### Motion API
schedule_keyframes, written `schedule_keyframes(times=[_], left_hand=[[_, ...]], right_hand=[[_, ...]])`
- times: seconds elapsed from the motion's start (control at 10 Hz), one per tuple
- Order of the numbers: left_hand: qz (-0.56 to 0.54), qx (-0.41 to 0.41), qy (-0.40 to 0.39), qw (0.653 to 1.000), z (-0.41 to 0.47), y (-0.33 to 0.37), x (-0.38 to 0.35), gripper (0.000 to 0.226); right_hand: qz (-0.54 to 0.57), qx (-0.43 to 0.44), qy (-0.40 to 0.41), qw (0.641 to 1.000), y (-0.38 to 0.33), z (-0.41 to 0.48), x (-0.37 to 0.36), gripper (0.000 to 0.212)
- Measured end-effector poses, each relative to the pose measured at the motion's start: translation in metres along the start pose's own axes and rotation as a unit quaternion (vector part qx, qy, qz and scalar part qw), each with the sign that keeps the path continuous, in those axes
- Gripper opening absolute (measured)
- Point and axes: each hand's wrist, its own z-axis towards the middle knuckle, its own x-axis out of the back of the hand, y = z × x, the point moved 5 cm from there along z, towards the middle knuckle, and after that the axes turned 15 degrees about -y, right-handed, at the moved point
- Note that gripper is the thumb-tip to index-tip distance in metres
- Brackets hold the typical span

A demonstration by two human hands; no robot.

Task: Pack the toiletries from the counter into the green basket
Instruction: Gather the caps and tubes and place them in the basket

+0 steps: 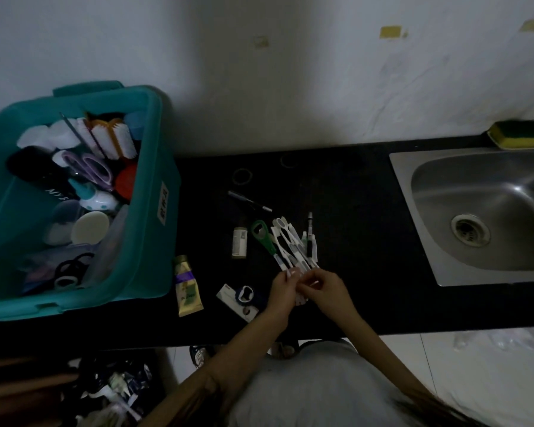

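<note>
Hands meet at lower centre of the frame: left hand and right hand, both with fingers curled and pinching the near ends of a fanned bundle of toothbrushes, white handles, heads pointing up-frame over the black counter.

Green bottle opener: lying at the bundle's left edge, touching or overlapping it; cannot tell which.

Small bottle: on its side, left of the opener.

Pen: above the bottle, diagonal, apart from the rest.

Dark slim stick: at the bundle's right side.

White-and-blue item: just left of the left hand, on a flat white packet.

Yellow tube: further left, cap up-frame, near the basket's lower right corner.

Two hair ties: upper centre of the counter, near the wall.

Green basket: left of frame, on the counter, already holding brushes, scissors, a black bottle and round lids.

Sink: right of frame, steel.

Sponge: upper right, in a yellow tray behind the sink.
</note>
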Motion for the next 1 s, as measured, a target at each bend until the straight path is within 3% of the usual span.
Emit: schedule_keyframes(times=[0.1, 0.2, 0.4, 0.5, 0.7, 1.0], left_hand=[[-0.049, 0.015, 0.025, 0.998, -0.004, -0.007, 0.0, 0.023], [-0.073, 0.028, 0.037, 0.996, -0.009, -0.009, 0.008, 0.017], [-0.091, 0.05, 0.049, 0.993, -0.019, -0.021, 0.012, 0.031], [-0.111, 0.06, 0.072, 0.989, -0.019, -0.026, 0.017, 0.032], [-0.061, 0.045, 0.066, 0.995, -0.034, -0.027, 0.023, 0.035], [-0.125, 0.052, 0.079, 0.988, -0.041, -0.03, 0.026, 0.035]], right_hand=[[-0.01, -0.012, 0.024, 1.0, 0.006, 0.005, 0.014, 0.013], [-0.041, -0.069, 0.124, 0.989, 0.017, 0.015, 0.047, 0.014], [-0.149, -0.168, 0.189, 0.956, 0.027, 0.057, 0.06, 0.026], [-0.159, -0.163, 0.213, 0.95, 0.025, 0.065, 0.053, 0.024], [-0.166, -0.148, 0.196, 0.955, 0.009, 0.079, 0.047, 0.035], [-0.2, -0.147, 0.152, 0.957, -0.015, 0.09, 0.039, 0.057]])
